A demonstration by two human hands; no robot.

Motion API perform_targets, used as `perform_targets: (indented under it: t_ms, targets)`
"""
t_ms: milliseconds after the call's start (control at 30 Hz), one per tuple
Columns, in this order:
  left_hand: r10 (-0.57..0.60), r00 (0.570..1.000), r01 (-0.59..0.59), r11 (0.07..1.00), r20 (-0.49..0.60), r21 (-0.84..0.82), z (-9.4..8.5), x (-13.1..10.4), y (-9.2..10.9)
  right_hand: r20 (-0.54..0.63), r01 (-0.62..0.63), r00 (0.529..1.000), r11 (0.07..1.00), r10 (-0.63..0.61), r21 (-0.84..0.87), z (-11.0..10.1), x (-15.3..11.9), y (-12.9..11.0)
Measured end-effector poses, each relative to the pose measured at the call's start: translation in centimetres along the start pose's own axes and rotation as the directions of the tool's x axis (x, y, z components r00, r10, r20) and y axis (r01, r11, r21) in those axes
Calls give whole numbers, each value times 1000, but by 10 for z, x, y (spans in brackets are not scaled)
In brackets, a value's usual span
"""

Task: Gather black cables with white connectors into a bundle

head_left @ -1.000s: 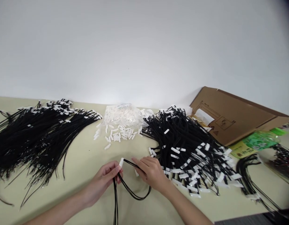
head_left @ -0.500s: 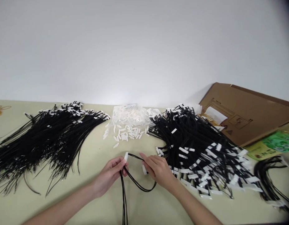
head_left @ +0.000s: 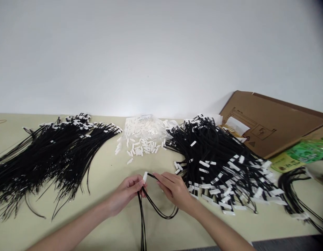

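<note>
Head view: left hand (head_left: 127,193) and right hand (head_left: 174,190) pinch a looped black cable (head_left: 153,205) between them.

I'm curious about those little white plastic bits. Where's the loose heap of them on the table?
The heap of white pieces lies at the table's far middle, near the wall, between the left black cable pile and the right cable pile, beyond both hands.

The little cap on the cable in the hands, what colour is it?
White. The cap tips a black cable pinched by the left hand; the head view shows it.
</note>
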State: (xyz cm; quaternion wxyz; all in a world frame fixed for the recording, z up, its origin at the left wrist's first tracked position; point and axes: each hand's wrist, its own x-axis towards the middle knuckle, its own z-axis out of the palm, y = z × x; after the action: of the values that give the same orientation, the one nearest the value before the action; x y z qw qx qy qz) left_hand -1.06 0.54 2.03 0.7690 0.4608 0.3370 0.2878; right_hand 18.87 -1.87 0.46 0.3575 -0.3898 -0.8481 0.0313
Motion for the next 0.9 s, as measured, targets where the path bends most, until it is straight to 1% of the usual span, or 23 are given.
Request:
perform_targets:
  t_ms: [67,133,267,467,533,667,767,900]
  targets:
    - [-11,1000,12,1000,-2,17,0,1,0,-2,-47,999,996,47,82,1,0,-4]
    - [-13,1000,13,1000,2,23,0,2,-1,-6,-63,998,991,64,117,1,0,-7]
    - [3,999,-3,1000,32,1,-2,3,-4,-53,-47,997,997,50,60,0,-2,-6]
    - [-15,1000,19,983,27,-181,-4,6,-6,-149,-85,985,996,84,-5,-3,-4,4]
    - [-20,1000,24,970,19,-242,-6,8,-5,-201,-109,973,993,114,33,-5,-2,5]
    - [-38,999,33,939,-8,-342,-9,10,-3,-284,-168,935,971,211,168,-12,3,3]
    - [-50,998,35,919,-28,-393,-10,11,-3,-294,-185,926,964,237,193,-14,5,2]
    - [-37,998,14,909,-48,-417,-11,13,-5,-275,-168,937,969,213,179,-13,4,3]
